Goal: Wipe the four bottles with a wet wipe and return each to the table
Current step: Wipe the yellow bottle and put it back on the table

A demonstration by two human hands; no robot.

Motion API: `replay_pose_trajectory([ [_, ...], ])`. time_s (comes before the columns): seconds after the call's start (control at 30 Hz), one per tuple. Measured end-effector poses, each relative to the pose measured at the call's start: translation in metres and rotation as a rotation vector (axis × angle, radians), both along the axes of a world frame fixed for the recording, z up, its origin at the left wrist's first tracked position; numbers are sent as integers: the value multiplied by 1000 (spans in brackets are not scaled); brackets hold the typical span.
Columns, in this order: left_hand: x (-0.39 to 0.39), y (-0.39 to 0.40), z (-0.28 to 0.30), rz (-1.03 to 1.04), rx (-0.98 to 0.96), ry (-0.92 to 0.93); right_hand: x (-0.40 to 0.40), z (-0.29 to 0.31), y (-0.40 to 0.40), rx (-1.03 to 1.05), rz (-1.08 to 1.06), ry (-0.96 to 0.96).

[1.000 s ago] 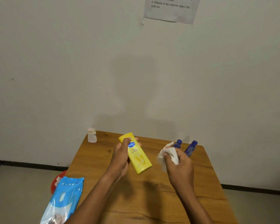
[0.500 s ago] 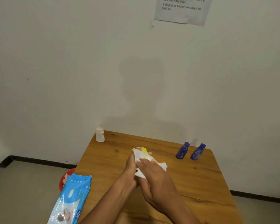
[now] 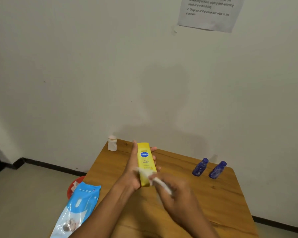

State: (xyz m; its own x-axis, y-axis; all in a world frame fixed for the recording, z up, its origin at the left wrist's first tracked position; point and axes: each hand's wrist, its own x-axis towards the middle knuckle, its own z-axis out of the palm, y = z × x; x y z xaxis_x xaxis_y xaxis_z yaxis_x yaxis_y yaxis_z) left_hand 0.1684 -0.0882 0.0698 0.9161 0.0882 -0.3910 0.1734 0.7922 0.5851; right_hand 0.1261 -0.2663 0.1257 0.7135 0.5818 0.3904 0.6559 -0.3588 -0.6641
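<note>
My left hand (image 3: pixel 133 170) grips a yellow lotion bottle (image 3: pixel 145 160) upright above the wooden table (image 3: pixel 213 203), its blue label facing me. My right hand (image 3: pixel 177 194), blurred with motion, holds a white wet wipe (image 3: pixel 155 181) pressed against the bottle's lower end. Two small dark blue bottles (image 3: pixel 200 167) (image 3: pixel 217 170) stand side by side at the table's far right. At the far left corner stands a small white bottle (image 3: pixel 112 143).
A blue pack of wet wipes (image 3: pixel 77 208) lies at the table's left edge. Behind it, on the floor, a red bin (image 3: pixel 72 184) shows. A printed instruction sheet (image 3: pixel 210 11) hangs on the wall behind the table.
The wipe has slid from the bottle's top down to its lower end, uncovering the label. The bottle now stands more upright in my left hand. My view has shifted left.
</note>
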Motion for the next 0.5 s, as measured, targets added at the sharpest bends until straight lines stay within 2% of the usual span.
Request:
replay_pose_trajectory([
  [0.1, -2, -8, 1, -125, -37, -64, 31, 17, 12, 91, -113, -68],
  [0.2, -6, -27, 8, -150, -107, -76, 43, 5, 36, -44, -131, -38],
  [0.33, -5, -35, 9, -65, -229, -120, 19, -40, 37, -117, -25, -19],
  [0.4, -3, -23, 3, -3, -282, -134, 1, -54, 26, -185, 19, -79],
  [0.5, -7, -15, 1, -51, -319, -156, -13, -66, 13, -150, 147, -157],
])
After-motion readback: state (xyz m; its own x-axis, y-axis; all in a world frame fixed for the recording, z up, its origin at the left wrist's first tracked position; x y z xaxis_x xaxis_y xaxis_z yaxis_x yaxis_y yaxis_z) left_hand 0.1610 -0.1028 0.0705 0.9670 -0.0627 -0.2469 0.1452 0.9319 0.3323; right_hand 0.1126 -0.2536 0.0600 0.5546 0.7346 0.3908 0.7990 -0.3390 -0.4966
